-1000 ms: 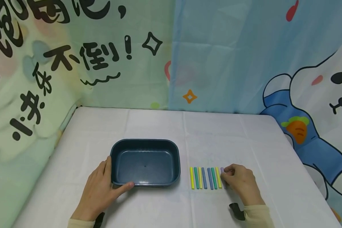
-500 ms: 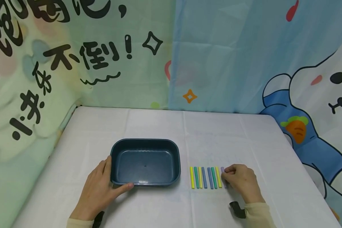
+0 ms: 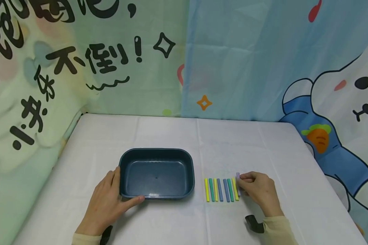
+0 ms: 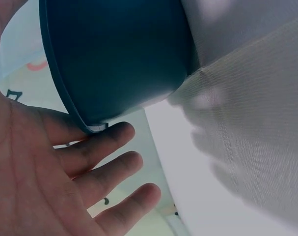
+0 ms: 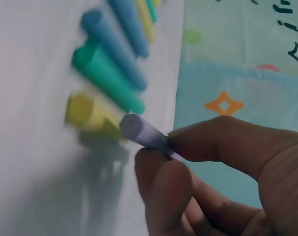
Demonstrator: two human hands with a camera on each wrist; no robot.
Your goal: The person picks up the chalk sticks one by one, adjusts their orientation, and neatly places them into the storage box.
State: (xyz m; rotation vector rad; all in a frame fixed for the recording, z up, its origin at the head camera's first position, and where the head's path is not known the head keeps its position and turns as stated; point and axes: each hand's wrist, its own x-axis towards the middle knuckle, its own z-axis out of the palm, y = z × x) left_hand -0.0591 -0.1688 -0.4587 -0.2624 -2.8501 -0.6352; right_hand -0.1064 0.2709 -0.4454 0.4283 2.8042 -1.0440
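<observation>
In the head view my right hand (image 3: 259,190) pinches a purple stick of chalk (image 3: 238,185) between thumb and fingers. The right wrist view shows this purple chalk (image 5: 135,129) tilted, raised over the cloth beside a yellow chalk (image 5: 87,112). A row of yellow, green and blue chalks (image 3: 220,190) lies side by side just left of that hand. My left hand (image 3: 105,200) rests at the near left corner of a dark blue plastic box (image 3: 156,197), thumb on the front rim. Its fingers stretch along the box wall (image 4: 114,64) in the left wrist view.
A white cloth (image 3: 171,224) covers the table. Behind it hangs a printed curtain (image 3: 233,68) with writing and a cartoon bear. Dark straps (image 3: 254,224) sit at both wrists.
My right hand has lifted the purple chalk and shifted it slightly away from me, out of line with the row. The left hand and the box have stayed in place.
</observation>
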